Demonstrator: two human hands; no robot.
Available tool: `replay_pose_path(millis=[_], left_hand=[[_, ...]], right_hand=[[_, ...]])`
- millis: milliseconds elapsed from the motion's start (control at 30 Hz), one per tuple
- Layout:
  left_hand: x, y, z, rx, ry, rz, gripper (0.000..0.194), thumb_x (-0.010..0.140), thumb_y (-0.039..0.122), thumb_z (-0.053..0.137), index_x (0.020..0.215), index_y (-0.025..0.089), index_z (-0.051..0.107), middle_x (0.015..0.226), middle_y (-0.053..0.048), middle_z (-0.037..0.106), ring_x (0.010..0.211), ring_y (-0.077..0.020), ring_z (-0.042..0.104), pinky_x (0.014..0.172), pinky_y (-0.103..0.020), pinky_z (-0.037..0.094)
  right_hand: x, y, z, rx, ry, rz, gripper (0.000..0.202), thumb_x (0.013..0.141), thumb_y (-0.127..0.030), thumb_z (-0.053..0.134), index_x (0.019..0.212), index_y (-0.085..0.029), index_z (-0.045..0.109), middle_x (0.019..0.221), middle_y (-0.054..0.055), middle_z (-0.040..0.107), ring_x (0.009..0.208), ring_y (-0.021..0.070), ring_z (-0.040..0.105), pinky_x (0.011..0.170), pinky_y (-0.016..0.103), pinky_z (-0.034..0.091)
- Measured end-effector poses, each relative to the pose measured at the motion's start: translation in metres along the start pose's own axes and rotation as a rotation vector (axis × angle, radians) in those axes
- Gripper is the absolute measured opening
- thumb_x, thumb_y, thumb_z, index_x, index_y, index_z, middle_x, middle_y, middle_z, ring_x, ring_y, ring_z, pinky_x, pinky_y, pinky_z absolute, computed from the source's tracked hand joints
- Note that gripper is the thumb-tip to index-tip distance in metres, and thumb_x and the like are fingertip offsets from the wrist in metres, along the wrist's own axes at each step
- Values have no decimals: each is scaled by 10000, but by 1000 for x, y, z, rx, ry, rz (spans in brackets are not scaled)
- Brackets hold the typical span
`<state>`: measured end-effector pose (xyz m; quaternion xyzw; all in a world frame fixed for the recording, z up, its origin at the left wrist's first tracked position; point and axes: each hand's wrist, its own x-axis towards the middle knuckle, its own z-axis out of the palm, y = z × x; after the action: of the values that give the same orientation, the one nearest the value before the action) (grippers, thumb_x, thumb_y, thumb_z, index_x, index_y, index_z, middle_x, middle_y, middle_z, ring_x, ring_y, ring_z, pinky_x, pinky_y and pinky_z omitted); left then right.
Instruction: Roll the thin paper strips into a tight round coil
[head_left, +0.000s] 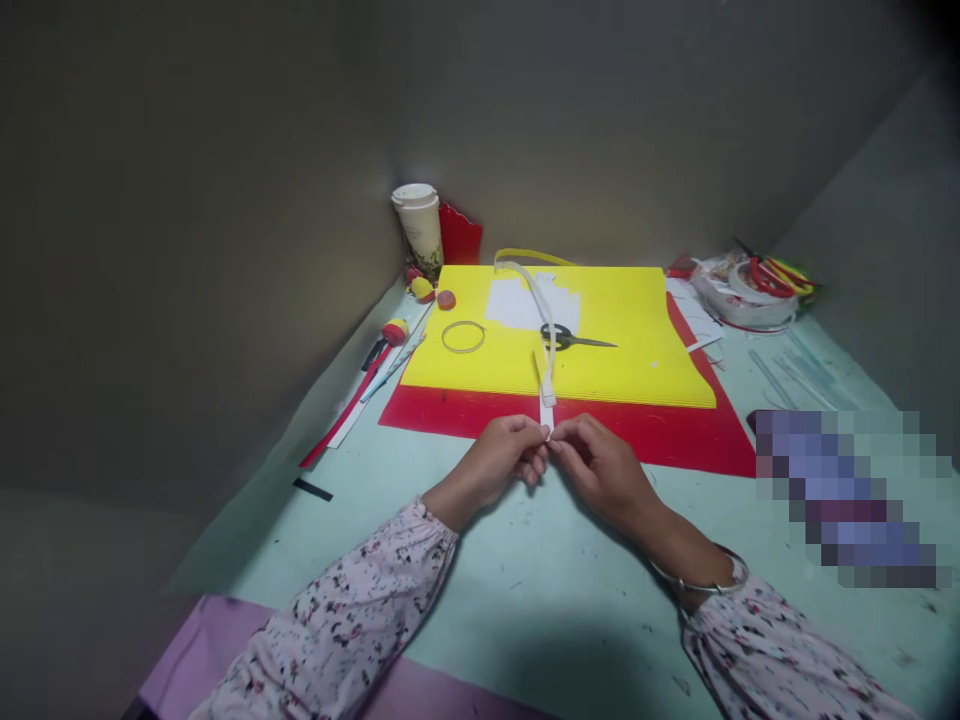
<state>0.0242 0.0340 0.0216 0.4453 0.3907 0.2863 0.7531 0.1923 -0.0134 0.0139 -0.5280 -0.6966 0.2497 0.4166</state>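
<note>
Both hands meet at the near end of a long white strip [547, 412], which runs away from me and curves up over the yellow sheets. My left hand [516, 450] pinches the strip's end between thumb and forefinger. From the other side, my right hand [596, 462] has its thumb and fingertips closed on the same end. A small folded white band wraps the strip just beyond the fingers. Black-handled scissors [577, 341] lie on the yellow sheets [630, 375] behind the strip. What exactly is between the fingertips is partly hidden.
Red sheets [420, 408] lie beneath the yellow ones. A lidded paper cup [418, 230] stands at the back left, near a roll of red and yellow [395, 331]. A bag of ribbon rolls [750, 290] sits back right. A blurred-out object [847, 500] is at right.
</note>
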Motion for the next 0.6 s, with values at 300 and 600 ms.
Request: replay_pose_path(millis=[300,600], left_hand=[[-1,1,3,41,0,24,161,870,274,636,791,151,567,604,-5,586,467,-83,546,442,-194,419],[2,-2,3,70,2,45,150,865,272,634,804,149,571,635,-6,598,483,-81,560,451,-191,426]], right_hand=[[-2,-1,1,187,-15,215,166,951,-370,565,934,-214,619,873,50,702,785,202,646,707,344,492],[0,4,1,299,-27,300,181,917,-392,605,900,-213,622,806,28,699,723,184,641,658,320,487]])
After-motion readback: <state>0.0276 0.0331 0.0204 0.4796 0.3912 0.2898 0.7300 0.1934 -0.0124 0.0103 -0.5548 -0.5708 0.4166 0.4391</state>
